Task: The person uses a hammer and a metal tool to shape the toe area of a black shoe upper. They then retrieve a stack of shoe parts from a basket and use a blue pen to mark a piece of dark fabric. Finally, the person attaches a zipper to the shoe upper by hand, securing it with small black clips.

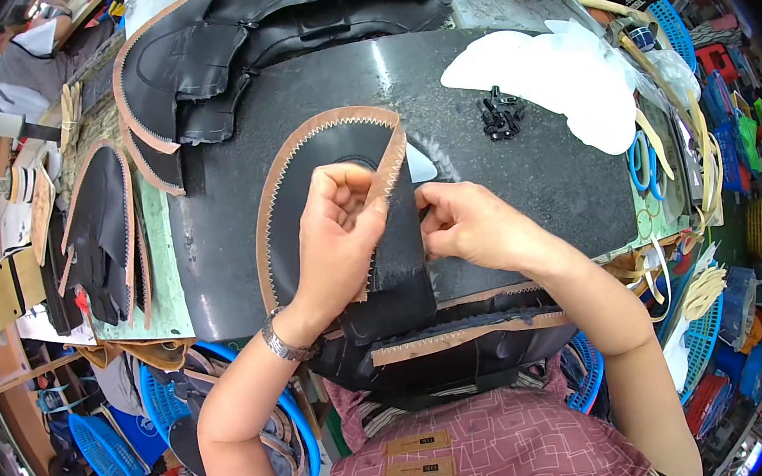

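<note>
A black leather shoe upper (290, 220) with a brown, zigzag-stitched rim stands folded over the dark work board (536, 192). My left hand (338, 233) is closed on its folded part, thumb and fingers at the stitched rim. To the right, my right hand (474, 227) is curled with its fingertips pinched together against the upper's straight black edge. Whatever lies between those fingertips is too hidden to make out. A small white shape (421, 164) shows just behind the edge. Beyond my right hand lies a pile of small black parts (500, 114).
More black uppers are stacked at the back left (184, 72) and far left (98, 233). More stitched pieces (468, 341) rest against my lap. White sheets (560, 76) and blue-handled scissors (643, 161) lie right. Blue baskets (110, 457) stand below the table.
</note>
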Motion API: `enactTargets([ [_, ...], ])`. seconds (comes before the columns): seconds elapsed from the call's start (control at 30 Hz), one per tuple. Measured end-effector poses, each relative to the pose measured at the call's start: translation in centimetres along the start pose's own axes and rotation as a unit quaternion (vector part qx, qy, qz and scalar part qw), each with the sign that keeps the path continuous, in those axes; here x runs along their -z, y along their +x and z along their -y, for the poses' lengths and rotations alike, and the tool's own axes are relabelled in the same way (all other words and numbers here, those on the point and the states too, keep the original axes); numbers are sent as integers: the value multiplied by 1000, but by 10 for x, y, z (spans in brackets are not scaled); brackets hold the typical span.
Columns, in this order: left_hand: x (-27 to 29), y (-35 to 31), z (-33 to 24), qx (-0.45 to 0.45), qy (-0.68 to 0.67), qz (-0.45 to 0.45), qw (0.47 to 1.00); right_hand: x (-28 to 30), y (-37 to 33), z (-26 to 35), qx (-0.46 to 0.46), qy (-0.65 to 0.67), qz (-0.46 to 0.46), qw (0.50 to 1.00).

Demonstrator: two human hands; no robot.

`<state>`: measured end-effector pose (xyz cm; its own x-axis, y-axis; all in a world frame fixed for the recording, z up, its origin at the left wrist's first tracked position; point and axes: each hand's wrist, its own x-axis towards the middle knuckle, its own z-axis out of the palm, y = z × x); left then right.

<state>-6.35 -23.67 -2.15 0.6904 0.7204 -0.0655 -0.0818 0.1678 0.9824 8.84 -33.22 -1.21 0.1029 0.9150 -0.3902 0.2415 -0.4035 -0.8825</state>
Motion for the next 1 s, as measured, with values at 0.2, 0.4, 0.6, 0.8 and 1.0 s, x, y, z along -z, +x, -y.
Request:
enactTargets([
  [0.2,-10,-9,-16,-335,431,228,806,-11,-1,-10,51,-94,-80,991],
  [0.4,5,-8,-16,-102,441,232,861,-25,-26,-27,216,7,-175,961],
  [0.6,14,-5,-16,-70,387,266,880,48,-19,-35,250,-316,-372,836],
  [0.8,11,-9,-7,-68,360,213,906,68,-12,-49,193,-457,-359,791],
  [1.0,4,-14,-2,-73,396,151,903,25,-31,-20,92,41,-243,965],
])
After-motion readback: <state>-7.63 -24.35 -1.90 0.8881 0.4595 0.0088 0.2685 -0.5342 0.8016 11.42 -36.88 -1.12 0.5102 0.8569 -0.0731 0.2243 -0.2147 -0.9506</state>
